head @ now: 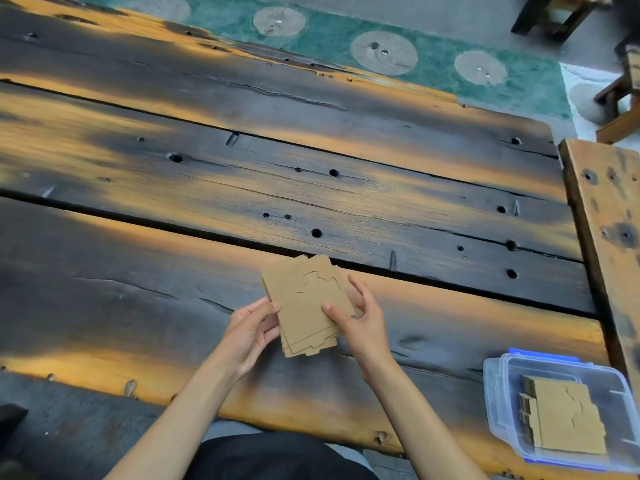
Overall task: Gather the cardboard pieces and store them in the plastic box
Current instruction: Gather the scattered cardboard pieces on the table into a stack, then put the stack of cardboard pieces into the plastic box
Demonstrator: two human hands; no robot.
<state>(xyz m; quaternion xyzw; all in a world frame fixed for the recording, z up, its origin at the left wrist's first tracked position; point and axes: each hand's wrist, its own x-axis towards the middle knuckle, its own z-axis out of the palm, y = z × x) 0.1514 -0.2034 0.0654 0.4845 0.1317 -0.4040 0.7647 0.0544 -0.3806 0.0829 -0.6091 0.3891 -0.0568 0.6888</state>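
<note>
stack of cardboard pieces (304, 303) raised above dark plank table (242, 168), left hand (251, 332) gripping stack edge at 9 o'clock, right hand (362, 323) pinching stack edge at 3 o'clock, clear plastic box (498, 403) at 4 o'clock of stack, lid off, second cardboard stack (564, 417) inside

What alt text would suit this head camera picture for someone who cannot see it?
Two bare hands, left hand and right hand, hold a stack of cardboard pieces above a dark wooden table. A clear plastic box at the near right already holds more cardboard.
</note>
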